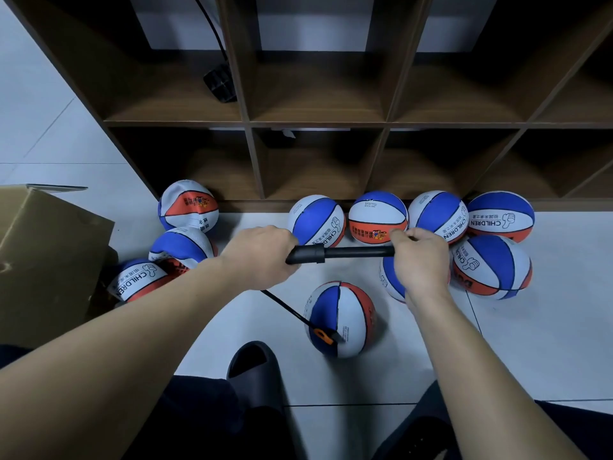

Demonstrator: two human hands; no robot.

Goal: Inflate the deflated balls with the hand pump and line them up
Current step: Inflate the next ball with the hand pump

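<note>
The hand pump [338, 253] lies level across mid-frame, long axis running left to right. My left hand [262, 257] is wrapped round the barrel, my right hand [421, 260] curled on the handle end. The hose [285, 307] drops to the basketball [341, 320] at lower centre, so the next stroke goes sideways.

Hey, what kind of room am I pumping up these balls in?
Probably a storeroom or sports equipment room: a big wooden cubby shelf stands on a pale tiled floor, with a cardboard box and many kids' basketballs beside it.
</note>
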